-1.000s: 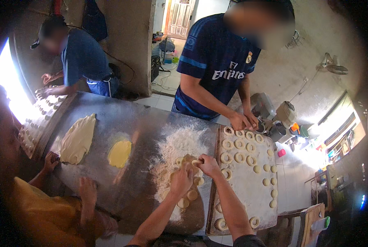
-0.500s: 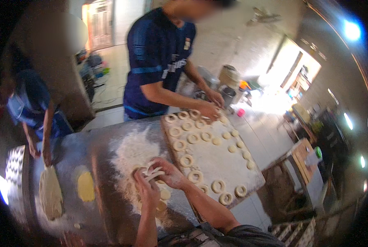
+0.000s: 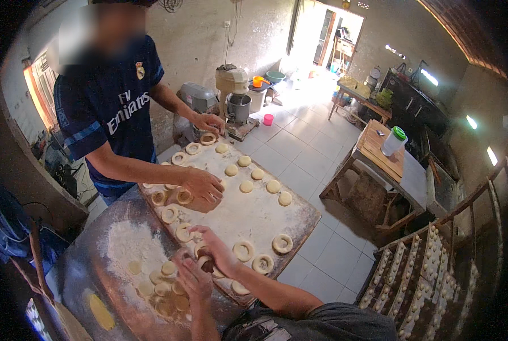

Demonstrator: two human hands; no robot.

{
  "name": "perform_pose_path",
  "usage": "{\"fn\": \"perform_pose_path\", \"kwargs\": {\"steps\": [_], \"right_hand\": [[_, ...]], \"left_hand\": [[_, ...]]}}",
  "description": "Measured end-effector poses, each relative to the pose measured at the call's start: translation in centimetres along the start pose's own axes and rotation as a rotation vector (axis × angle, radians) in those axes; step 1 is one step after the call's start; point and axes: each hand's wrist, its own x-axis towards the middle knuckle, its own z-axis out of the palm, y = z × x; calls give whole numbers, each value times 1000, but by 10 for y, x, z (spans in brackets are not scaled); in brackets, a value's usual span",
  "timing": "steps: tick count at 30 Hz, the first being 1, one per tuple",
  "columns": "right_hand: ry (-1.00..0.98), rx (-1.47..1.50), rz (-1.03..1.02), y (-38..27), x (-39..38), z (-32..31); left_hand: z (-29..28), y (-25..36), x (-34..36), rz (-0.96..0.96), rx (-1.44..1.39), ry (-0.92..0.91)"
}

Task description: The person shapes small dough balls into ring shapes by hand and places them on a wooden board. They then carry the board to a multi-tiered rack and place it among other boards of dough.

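A pale dough ring point(image 3: 205, 263) hangs between my two hands at the near left edge of a floured board point(image 3: 254, 207). My left hand point(image 3: 194, 277) has its fingers closed on the ring's left side. From the right, my right hand point(image 3: 220, 254) grips the same ring, its fingers partly hidden. More dough rings, such as one ring point(image 3: 244, 250), line the board's edges. Small dough discs point(image 3: 246, 186) lie across its far part. To the left of my hands, several flat dough rounds point(image 3: 168, 267) rest beside scattered flour point(image 3: 130, 241) on the dark table.
Across the board a person in a dark blue shirt point(image 3: 115, 105) reaches over it, one hand point(image 3: 204, 185) above the dough. Yellow dough point(image 3: 99, 311) lies at the table's left. A wooden side table point(image 3: 382, 149) and a rack of small dough pieces point(image 3: 421, 278) stand right.
My view has swung to the right. My hands have moved with the dough ring from above the flour to the board's edge. The co-worker's hands have spread apart.
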Motion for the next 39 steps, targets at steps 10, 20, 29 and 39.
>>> {"fn": "perform_pose_path", "kwargs": {"steps": [10,20,29,39], "right_hand": [[64,-117,208,-69,-66,-139],[187,-138,8,-74,-124,-237],[480,-407,135,-69,-135,-280],[373,-1146,306,-65,-146,-306]], "left_hand": [[111,36,-43,-163,65,-444],[206,102,-61,-68,313,-736],[256,97,-63,-258,337,-824],[255,58,-50,46,976,-970]]}}
